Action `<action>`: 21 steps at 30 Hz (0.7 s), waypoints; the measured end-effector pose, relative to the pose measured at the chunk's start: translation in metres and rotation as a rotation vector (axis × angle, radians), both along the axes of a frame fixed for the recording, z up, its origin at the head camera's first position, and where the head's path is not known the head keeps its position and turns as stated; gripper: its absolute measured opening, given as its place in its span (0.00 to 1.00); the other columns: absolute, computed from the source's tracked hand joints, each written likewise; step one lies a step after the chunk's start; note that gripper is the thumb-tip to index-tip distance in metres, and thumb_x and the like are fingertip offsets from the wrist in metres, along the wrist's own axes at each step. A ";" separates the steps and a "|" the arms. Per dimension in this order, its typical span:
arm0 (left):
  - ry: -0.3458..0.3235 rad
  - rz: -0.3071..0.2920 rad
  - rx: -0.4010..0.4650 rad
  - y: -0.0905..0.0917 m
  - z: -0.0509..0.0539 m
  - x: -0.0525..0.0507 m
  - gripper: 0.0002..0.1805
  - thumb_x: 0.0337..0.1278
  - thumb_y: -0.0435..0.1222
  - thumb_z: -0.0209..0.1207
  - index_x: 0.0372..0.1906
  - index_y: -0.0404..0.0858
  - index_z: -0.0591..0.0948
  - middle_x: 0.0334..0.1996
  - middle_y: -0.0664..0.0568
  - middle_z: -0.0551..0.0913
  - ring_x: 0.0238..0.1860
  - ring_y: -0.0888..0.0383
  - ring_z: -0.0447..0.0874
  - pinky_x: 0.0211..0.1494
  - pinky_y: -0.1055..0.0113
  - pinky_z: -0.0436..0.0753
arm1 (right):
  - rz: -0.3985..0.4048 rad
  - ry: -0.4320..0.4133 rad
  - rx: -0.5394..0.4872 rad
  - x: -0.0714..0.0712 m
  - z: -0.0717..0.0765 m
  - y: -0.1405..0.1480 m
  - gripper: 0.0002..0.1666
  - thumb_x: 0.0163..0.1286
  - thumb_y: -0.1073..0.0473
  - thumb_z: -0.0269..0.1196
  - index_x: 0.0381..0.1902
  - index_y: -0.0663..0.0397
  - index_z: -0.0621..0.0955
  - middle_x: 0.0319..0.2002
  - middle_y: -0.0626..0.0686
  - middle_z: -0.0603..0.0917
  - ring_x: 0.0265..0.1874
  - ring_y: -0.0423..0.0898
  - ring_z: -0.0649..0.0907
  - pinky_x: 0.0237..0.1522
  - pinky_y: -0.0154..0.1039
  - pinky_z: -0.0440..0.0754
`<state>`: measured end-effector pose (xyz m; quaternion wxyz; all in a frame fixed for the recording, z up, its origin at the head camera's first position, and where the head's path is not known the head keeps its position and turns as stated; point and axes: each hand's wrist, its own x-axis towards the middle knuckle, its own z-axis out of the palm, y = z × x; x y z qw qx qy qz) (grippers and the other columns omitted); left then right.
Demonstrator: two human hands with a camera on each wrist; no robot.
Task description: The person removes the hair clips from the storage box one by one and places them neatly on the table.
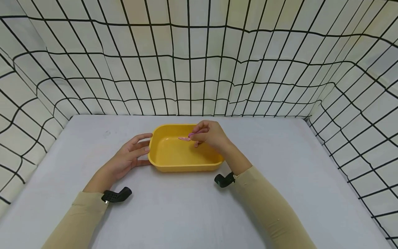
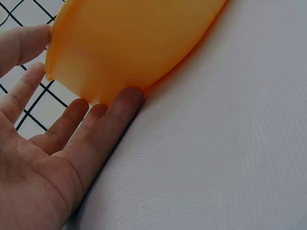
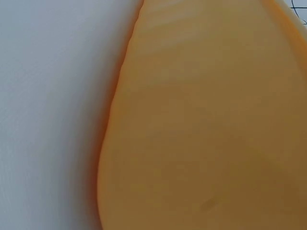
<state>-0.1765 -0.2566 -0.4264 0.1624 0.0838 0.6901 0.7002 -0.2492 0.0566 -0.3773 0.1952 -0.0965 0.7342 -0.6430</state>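
A yellow tray [image 1: 174,152] stands on the white table. At its left side my left hand [image 1: 129,155] touches the wall with spread, nearly straight fingers; the left wrist view shows the fingertips of this hand [image 2: 72,148] against the outside of the tray [image 2: 129,43]. Over the tray's right part, my right hand [image 1: 211,135] pinches a small purple item [image 1: 191,135]. Small pink pieces [image 1: 185,139] show beside and below its fingertips; whether they are held too, I cannot tell. In the right wrist view only the tray's outer wall [image 3: 192,120] shows, with the hand out of sight.
The table [image 1: 174,207] has a white cover. Black netting [image 1: 189,69] in front of pale walls rises behind the table and along both sides. Dark wrist-worn devices sit at the left wrist [image 1: 116,195] and the right wrist [image 1: 224,180].
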 end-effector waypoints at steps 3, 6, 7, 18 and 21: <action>-0.006 0.001 -0.001 0.000 0.000 0.000 0.29 0.74 0.37 0.54 0.74 0.46 0.61 0.74 0.37 0.59 0.56 0.57 0.82 0.54 0.54 0.86 | 0.030 0.002 -0.027 -0.001 -0.002 0.001 0.12 0.64 0.66 0.69 0.43 0.66 0.82 0.41 0.59 0.87 0.42 0.77 0.77 0.56 0.64 0.80; -0.008 0.006 -0.004 0.000 0.000 0.000 0.29 0.74 0.37 0.54 0.74 0.46 0.61 0.74 0.37 0.59 0.56 0.57 0.82 0.53 0.55 0.86 | 0.069 0.011 -0.009 -0.001 -0.003 0.003 0.14 0.68 0.66 0.66 0.49 0.69 0.81 0.46 0.61 0.85 0.44 0.76 0.77 0.57 0.63 0.79; -0.008 0.007 -0.005 0.000 0.000 0.000 0.29 0.74 0.37 0.54 0.74 0.46 0.61 0.74 0.38 0.59 0.56 0.57 0.82 0.53 0.54 0.86 | 0.080 0.021 0.010 -0.001 -0.004 0.003 0.16 0.69 0.66 0.65 0.52 0.69 0.80 0.46 0.62 0.84 0.44 0.76 0.77 0.58 0.62 0.79; -0.021 0.011 0.005 -0.001 -0.003 -0.001 0.29 0.74 0.38 0.54 0.75 0.48 0.61 0.74 0.39 0.59 0.56 0.56 0.82 0.53 0.53 0.86 | -0.025 0.059 0.070 -0.001 -0.002 0.007 0.29 0.62 0.68 0.71 0.57 0.65 0.70 0.39 0.59 0.85 0.39 0.66 0.87 0.51 0.49 0.87; -0.024 0.010 0.005 -0.001 -0.002 -0.001 0.29 0.74 0.38 0.54 0.75 0.48 0.60 0.74 0.39 0.59 0.57 0.56 0.82 0.54 0.54 0.86 | -0.063 0.058 0.096 0.000 0.000 0.010 0.25 0.62 0.63 0.72 0.53 0.62 0.74 0.39 0.55 0.88 0.42 0.62 0.88 0.52 0.44 0.86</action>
